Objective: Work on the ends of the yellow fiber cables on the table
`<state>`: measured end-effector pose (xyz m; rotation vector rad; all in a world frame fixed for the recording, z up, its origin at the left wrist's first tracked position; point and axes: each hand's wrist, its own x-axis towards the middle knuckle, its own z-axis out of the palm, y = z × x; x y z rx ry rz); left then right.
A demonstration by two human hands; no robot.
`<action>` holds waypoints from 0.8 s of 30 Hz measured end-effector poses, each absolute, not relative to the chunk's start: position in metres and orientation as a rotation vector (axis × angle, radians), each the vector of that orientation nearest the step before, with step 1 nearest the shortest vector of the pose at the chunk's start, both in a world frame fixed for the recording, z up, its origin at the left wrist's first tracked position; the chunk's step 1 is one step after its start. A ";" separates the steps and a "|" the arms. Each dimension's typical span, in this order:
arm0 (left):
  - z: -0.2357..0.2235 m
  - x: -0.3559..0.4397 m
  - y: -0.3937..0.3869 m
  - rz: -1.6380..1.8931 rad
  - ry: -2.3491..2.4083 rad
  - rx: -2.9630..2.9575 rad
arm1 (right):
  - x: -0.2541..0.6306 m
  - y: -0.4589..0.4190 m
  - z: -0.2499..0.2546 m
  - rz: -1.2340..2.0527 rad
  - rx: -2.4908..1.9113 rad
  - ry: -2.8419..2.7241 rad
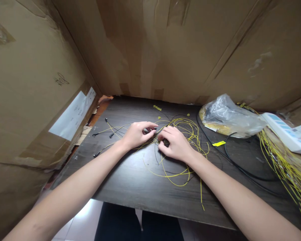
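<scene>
My left hand [140, 134] is closed in a pinch over the middle of the table, with a small black connector [155, 129] at its fingertips. Just to its right, my right hand [175, 142] has curled fingers among thin wires; what they hold is hidden. A loose tangle of yellow wires [194, 134] spreads behind and around the right hand, with loops [177, 184] hanging toward the front edge. Left of my left hand lie several wire ends with black connectors, such as one black connector [95, 135] pointing left.
Small yellow pieces [157, 107] lie near the back of the dark table [122, 180]. At right are a clear plastic bag [228, 115], a white power strip [285, 132], a black cable [237, 169] and a yellow wire bundle [283, 164]. Cardboard walls [150, 50] enclose the back and left.
</scene>
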<state>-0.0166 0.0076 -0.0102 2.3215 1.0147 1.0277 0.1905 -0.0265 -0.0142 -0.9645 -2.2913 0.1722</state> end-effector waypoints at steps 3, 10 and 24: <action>-0.010 -0.016 0.007 1.022 1.015 2.308 | 0.189 -0.026 -0.016 0.248 -0.951 -2.193; -0.009 -0.016 0.006 0.970 1.031 2.306 | 0.191 -0.021 -0.021 0.314 -0.967 -2.143; -0.007 -0.015 0.004 0.957 1.031 2.239 | 0.189 -0.021 -0.015 0.361 -1.041 -1.984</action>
